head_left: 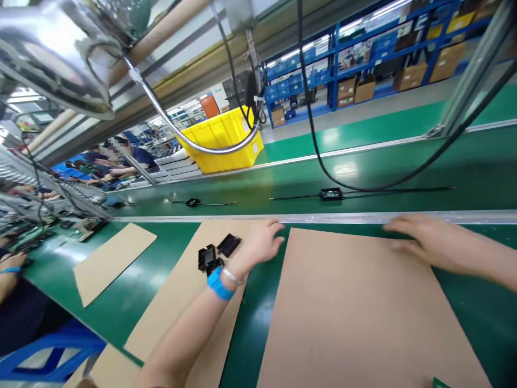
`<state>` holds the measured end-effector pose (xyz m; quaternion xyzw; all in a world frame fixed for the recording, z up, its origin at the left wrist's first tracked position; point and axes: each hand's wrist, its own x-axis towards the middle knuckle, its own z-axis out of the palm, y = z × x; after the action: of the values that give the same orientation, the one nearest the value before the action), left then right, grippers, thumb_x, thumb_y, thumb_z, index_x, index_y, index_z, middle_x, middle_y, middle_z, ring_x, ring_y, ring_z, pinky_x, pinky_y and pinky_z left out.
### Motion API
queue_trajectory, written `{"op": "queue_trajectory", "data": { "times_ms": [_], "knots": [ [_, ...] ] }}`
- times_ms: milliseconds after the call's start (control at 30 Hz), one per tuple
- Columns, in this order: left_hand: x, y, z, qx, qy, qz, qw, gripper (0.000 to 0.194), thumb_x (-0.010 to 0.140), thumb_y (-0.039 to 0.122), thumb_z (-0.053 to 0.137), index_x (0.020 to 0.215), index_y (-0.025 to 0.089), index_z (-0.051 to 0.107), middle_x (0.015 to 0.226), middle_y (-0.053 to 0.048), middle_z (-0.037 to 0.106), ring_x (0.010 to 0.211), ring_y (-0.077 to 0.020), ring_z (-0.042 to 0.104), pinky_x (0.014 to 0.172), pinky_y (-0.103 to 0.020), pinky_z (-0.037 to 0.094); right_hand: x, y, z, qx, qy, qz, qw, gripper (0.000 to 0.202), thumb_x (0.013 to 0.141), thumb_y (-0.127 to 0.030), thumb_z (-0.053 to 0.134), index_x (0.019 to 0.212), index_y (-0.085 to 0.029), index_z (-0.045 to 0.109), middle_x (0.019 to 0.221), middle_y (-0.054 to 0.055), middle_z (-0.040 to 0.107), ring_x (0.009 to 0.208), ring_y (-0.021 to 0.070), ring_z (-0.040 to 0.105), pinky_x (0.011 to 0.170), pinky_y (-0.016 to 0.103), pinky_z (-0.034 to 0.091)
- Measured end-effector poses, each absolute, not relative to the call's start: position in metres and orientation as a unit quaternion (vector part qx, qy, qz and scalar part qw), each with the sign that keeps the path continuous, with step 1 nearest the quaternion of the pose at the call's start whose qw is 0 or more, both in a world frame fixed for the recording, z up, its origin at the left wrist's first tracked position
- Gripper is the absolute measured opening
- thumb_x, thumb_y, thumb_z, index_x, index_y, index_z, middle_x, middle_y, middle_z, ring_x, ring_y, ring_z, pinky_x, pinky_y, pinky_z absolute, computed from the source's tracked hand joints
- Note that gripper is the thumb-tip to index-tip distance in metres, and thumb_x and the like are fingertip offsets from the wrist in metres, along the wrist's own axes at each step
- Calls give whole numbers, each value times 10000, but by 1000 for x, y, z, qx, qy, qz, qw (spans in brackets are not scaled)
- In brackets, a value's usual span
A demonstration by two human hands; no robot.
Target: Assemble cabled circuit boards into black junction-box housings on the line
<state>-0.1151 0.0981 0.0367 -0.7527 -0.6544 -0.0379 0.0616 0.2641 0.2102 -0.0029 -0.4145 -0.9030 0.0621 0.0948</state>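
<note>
My left hand (260, 245), with a blue wrist strap (220, 284) on its wrist, reaches over the right side of a long cardboard sheet (173, 302). Its fingers are apart and nothing shows in them. Beside it on that sheet sit small black plastic cases (207, 256) and a flat black piece (229, 245). Over the far right corner of a large cardboard sheet (355, 302) is my right hand (420, 240), slightly blurred, fingers spread and empty. Whether it touches the sheet I cannot tell. Past the bench rail lies a small black box with a circuit board and cables (331, 194).
Another black cabled box (193, 202) lies farther left behind the rail (339, 217). A yellow bin (222, 140) stands beyond. Black cable (313, 124) and a metal flexible conduit (169, 124) hang low. At left, a co-worker's arm (8, 269) rests near a cardboard piece (115, 261).
</note>
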Motion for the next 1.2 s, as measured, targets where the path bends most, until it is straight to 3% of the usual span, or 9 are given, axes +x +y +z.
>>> {"op": "queue_trajectory", "data": {
  "times_ms": [133,233,500,600,733,833,933,1067,1200],
  "knots": [
    [-196,50,41,-639,-766,-6,69,457,856,371,654,1233,134,550,1230,-157,588,1138,-327,562,967,-559,422,269,136,-10,-362,-902,225,65,345,892,-428,580,1205,-312,667,1303,159,571,1179,325,549,962,472,447],
    [-207,41,41,-636,-771,-2,42,478,815,309,643,1229,95,542,1124,-203,640,1080,-381,596,934,-571,410,262,92,8,-353,-900,250,58,340,926,-421,508,1226,-327,637,1303,129,564,1193,322,533,981,477,445],
    [-47,13,12,-855,-488,-109,-138,522,810,315,607,1300,188,477,1256,-117,588,1157,-299,530,1002,-463,371,283,18,45,-453,-848,271,-49,211,815,-296,633,996,-194,602,997,78,605,942,272,567,801,399,467],
    [-2,7,8,-877,-426,-139,-171,538,805,298,624,1309,169,489,1279,-146,566,1148,-329,515,985,-512,370,286,3,35,-455,-843,285,-18,103,807,-129,564,885,-197,569,935,46,601,920,230,556,774,334,439],
    [24,4,25,-828,-437,-207,-285,744,746,541,711,1343,175,461,1325,-143,537,1143,-312,528,951,-450,432,269,3,37,-432,-837,319,110,115,901,-129,469,859,-203,546,827,5,592,795,160,548,711,266,410],
    [32,-1,39,-767,-467,-206,-388,425,840,501,614,1136,198,578,973,-46,671,771,-184,612,668,-288,472,253,10,48,-401,-826,349,188,64,907,-187,510,890,-204,569,832,2,613,757,146,556,699,256,416],
    [34,-5,43,-739,-528,-191,-371,223,937,360,454,846,200,579,649,12,589,563,-143,524,526,-249,363,244,18,49,-407,-802,372,227,82,900,-218,525,973,-209,561,801,-2,606,713,143,562,634,245,432],
    [35,-5,43,-740,-571,-182,-305,104,903,281,475,931,201,536,619,18,580,527,-165,536,515,-266,333,221,19,40,-422,-837,262,228,209,888,-138,460,1080,-202,509,795,13,614,692,160,573,623,270,455],
    [35,0,38,-726,-575,-221,-306,146,782,120,512,899,201,477,778,-39,658,680,-202,637,603,-287,425,184,13,44,-405,-909,29,90,327,795,-60,474,1111,-115,543,881,135,620,780,255,580,593,336,449]
  ]
}}
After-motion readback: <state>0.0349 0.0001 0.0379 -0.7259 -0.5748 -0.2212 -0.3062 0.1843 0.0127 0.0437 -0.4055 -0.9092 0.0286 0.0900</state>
